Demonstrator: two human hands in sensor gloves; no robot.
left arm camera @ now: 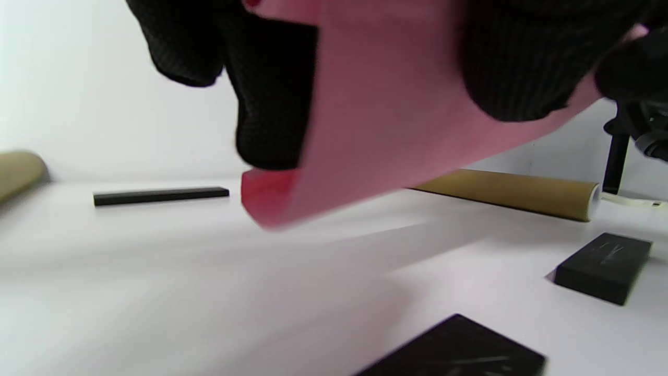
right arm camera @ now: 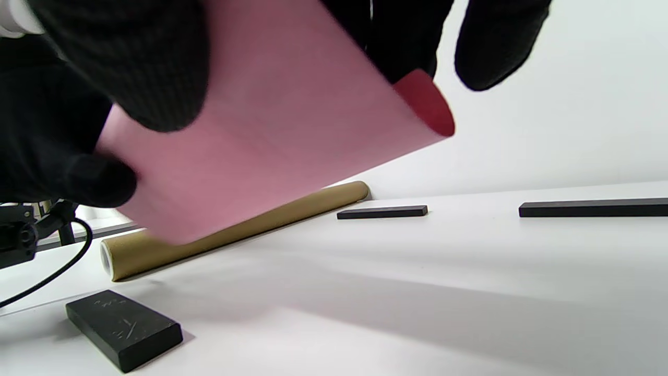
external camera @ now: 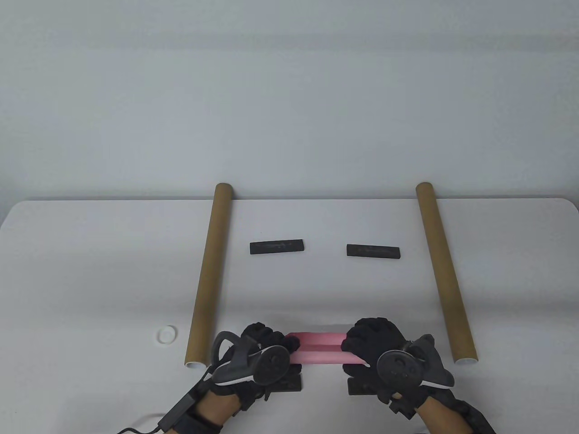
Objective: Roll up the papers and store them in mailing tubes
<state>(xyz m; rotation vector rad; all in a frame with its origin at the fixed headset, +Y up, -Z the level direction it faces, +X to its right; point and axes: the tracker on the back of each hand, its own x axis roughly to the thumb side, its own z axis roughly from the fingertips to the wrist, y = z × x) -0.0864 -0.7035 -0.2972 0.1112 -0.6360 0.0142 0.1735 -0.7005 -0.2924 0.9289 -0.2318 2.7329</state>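
Gloved fingers [right arm camera: 151, 68] of the right hand [external camera: 377, 350] are curled round one end of the rolled pink paper sheet [external camera: 319, 348]; the other end is gripped by the left hand [external camera: 262, 348]. The roll is held above the white table [external camera: 90, 271] (near edge). Beyond it are laid two black flat weight bars [external camera: 277, 247] [external camera: 373, 251]. It is flanked by two brown cardboard mailing tubes [external camera: 210, 275] [external camera: 445, 271].

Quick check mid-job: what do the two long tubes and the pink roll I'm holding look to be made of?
The left tube and right tube look like matte brown cardboard: dull kraft surface, and a pale rim at each near end. The pink roll, gripped by the left hand and right hand, looks like thin matte paper: it curls smoothly without creasing. Neither shows gloss.
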